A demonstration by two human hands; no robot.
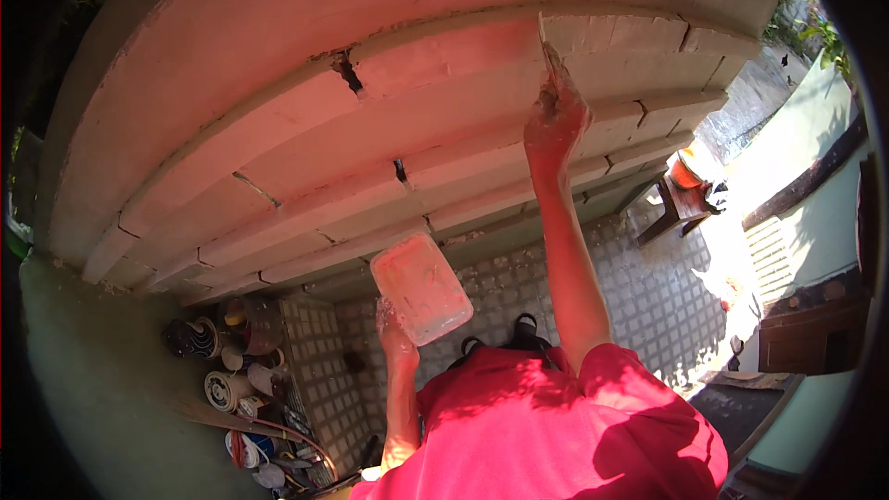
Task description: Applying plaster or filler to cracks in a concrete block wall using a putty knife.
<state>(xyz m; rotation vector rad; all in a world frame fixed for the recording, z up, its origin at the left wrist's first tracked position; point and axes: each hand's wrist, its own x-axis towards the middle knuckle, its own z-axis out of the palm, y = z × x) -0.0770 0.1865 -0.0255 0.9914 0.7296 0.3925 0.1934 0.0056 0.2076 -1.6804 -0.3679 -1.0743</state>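
Note:
My right hand (557, 120) is closed round a thin putty knife (545, 42), its blade edge against the upper ledge (602, 32) of a plastered, stepped wall. Most of the knife's handle is hidden by my fingers. My left hand (394, 331) grips a shallow rectangular tray (421, 282) by its left side, below the wall's lower ledges; the tray is smeared with a pale substance. Cracks and dark gaps (349, 71) break the ledges to the left of the knife.
Buckets (224, 391), tools, a board and a hose crowd the lower left beside a tiled step (315, 380). I stand on a tiled floor (611, 268). A small wooden bench (681, 204) with an orange object stands at the right, and a dark wooden cabinet (801, 338) at the far right.

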